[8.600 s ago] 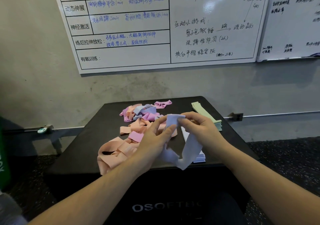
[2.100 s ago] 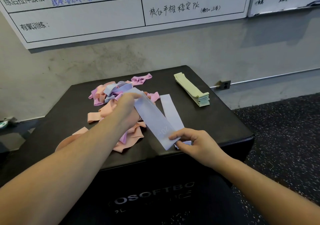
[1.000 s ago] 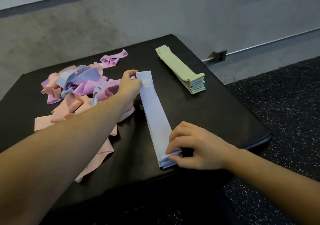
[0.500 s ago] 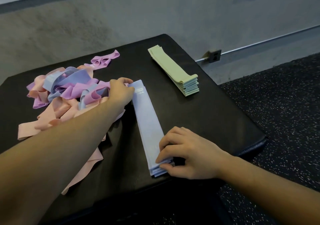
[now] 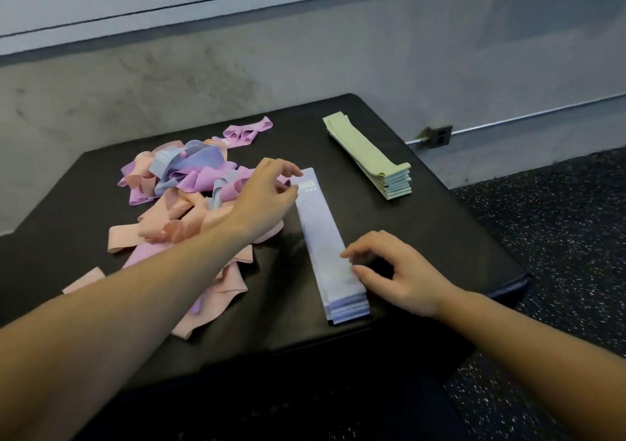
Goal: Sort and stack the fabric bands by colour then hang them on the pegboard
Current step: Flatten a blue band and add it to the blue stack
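Observation:
A flat stack of pale blue bands (image 5: 325,237) lies lengthwise in the middle of the black box top (image 5: 423,237). My left hand (image 5: 267,196) hovers at the stack's far end with loosely bent fingers, holding nothing. My right hand (image 5: 389,271) rests beside the stack's near end, fingertips touching its right edge, fingers relaxed. A tangled heap of pink, purple and blue bands (image 5: 183,189) lies to the left, partly under my left forearm. A neat stack of pale green bands (image 5: 369,156) sits at the back right.
A separate purple band (image 5: 247,132) lies behind the heap. The box stands against a grey wall with a whiteboard edge (image 5: 135,6) above. A wall socket (image 5: 440,135) and speckled dark floor (image 5: 559,220) are to the right.
The blue band that both hands stretched out now lies on the blue stack. My left hand has let go of its far end, and my right hand's fingers have lifted off the near end.

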{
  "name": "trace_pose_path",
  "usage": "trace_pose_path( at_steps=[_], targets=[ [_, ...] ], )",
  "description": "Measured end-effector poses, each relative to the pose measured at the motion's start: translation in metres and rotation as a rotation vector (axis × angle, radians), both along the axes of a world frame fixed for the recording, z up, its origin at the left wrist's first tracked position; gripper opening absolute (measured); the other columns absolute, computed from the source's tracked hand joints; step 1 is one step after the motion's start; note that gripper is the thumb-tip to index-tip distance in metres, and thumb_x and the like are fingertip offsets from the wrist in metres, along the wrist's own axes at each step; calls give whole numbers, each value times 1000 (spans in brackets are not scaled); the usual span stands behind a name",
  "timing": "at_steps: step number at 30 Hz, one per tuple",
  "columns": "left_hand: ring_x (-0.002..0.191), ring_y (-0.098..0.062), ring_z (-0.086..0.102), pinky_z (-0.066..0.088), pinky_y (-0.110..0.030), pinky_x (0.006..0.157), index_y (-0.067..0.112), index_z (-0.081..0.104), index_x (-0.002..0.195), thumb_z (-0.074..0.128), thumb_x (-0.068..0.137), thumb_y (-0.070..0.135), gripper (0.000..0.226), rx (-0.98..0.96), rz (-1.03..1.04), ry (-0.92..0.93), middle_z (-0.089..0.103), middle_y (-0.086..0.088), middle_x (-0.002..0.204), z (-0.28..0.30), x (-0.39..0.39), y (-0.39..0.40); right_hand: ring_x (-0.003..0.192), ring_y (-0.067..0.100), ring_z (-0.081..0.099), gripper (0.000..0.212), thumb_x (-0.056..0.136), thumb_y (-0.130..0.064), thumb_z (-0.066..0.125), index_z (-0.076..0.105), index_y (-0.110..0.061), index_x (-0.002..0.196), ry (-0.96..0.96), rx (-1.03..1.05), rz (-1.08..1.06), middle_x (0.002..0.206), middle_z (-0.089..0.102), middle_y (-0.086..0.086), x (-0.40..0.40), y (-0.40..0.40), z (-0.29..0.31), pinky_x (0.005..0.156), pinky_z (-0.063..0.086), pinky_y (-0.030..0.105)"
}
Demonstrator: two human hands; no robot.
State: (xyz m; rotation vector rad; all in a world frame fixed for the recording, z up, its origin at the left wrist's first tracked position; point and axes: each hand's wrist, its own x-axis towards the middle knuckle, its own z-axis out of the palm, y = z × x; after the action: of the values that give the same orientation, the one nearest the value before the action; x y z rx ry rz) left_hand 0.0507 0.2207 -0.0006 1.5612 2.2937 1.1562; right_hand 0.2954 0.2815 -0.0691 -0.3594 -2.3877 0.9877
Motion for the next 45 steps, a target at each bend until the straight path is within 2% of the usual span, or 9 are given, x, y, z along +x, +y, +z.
trace_pose_path(
  at_steps=[6, 9, 18, 28, 30, 33, 37, 42, 45],
  targets=[
    [104, 1, 51, 40, -13, 87, 30, 63, 119, 63, 94, 16, 28, -103, -48, 212, 56, 15, 117, -8, -31, -79, 97, 11, 61, 33, 94, -13, 64, 64, -42, 109, -77, -46, -29, 98, 62, -17, -15, -14, 16, 83, 54, 31],
    [119, -10, 47, 42, -36, 100, 29, 58, 128, 61, 95, 17, 35, -111, 84, 201, 54, 9, 126, -11, -62, -112, 97, 7, 58, 34, 94, -12, 64, 63, -42, 110, -110, 11, -4, 99, 61, -20, -32, -21, 29, 78, 47, 19],
    [143, -18, 39, 37, -43, 115, 34, 44, 149, 50, 102, 44, 49, -275, 93, 363, 42, 6, 157, -38, -115, -129, 118, 7, 49, 27, 95, -19, 59, 69, -25, 121, -222, 303, 68, 124, 61, -8, -137, -26, 70, 103, 38, 23],
    [112, -18, 56, 44, -33, 96, 29, 58, 135, 54, 95, 53, 46, -148, 90, 260, 61, 4, 126, -71, -117, -138, 122, 17, 53, 52, 96, -33, 60, 45, -30, 146, -427, 296, -66, 147, 49, -4, -238, -4, 88, 101, 46, 35],
    [106, -14, 58, 48, -35, 94, 30, 49, 140, 65, 93, 46, 53, -87, 151, 171, 62, 8, 118, -71, -115, -140, 108, 18, 60, 61, 92, -46, 65, 43, -31, 147, -559, 275, -79, 133, 58, -3, -248, 0, 82, 88, 53, 34],
    [97, -11, 58, 50, -36, 91, 32, 37, 146, 70, 90, 46, 66, -35, 201, 100, 60, 12, 106, -70, -113, -141, 75, 11, 63, 27, 94, -45, 63, 70, -29, 115, -553, 325, -141, 95, 66, -8, -255, -2, 74, 60, 46, 25],
    [99, -15, 60, 52, -42, 89, 39, 23, 151, 76, 81, 55, 89, 81, 214, 12, 59, 10, 106, -72, -114, -142, 77, 8, 62, 12, 91, -45, 69, 69, -40, 80, -322, 161, -81, 78, 66, -16, -260, -16, 76, 62, 45, 24],
    [141, -21, 37, 38, -46, 115, 33, 20, 154, 69, 78, 68, 97, 255, 261, 183, 33, -3, 157, -77, -112, -146, 78, -6, 64, 9, 88, -31, 77, 75, -27, 96, -147, -54, 97, 87, 73, -14, -268, -47, 87, 70, 45, 9],
    [136, -11, 44, 40, -26, 112, 45, 20, 153, 72, 88, 46, 83, 256, 178, 102, 34, 7, 156, -71, -108, -149, 73, -1, 64, 21, 95, -11, 66, 62, -20, 113, -224, -287, 264, 92, 74, 0, -269, -62, 86, 73, 53, 15]
  ],
)
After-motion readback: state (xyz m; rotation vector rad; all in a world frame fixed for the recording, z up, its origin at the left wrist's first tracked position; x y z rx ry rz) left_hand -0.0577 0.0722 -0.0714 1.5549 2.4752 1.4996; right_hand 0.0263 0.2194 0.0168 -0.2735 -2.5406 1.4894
